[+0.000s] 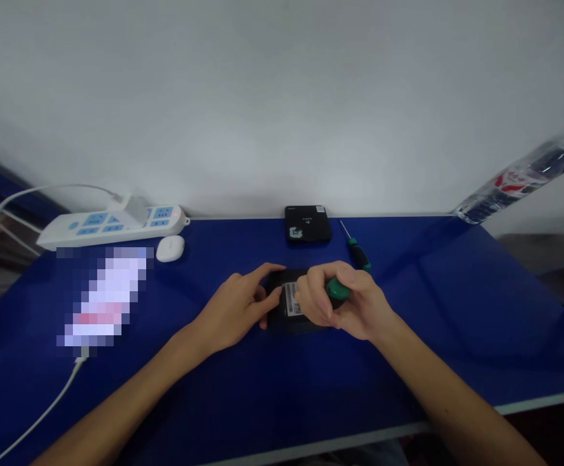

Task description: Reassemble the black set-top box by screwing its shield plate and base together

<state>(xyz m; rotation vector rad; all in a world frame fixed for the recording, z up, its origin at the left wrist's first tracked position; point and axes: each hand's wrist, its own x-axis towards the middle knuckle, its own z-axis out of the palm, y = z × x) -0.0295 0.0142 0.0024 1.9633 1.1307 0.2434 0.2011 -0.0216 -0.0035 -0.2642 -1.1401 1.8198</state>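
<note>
A flat black electronic box (277, 317) with a white label lies on the blue table in front of me. My left hand (240, 304) grips its left side, thumb and fingers pressed against the edge. Above its right part, my right hand (333, 298) is wrapped around a screwdriver (338, 289), whose green handle end points up at me. The shaft and tip are hidden below my fist, so I cannot tell what the tip touches. A second screwdriver (357, 251), green and black, rests on the table beyond my right hand.
Against the wall lies another black box (308, 224). To the left are a white power strip (112, 223), a white earbud case (170, 248) and a blurred phone (107, 294) with its cable (54, 404). A water bottle (519, 181) leans at the far right.
</note>
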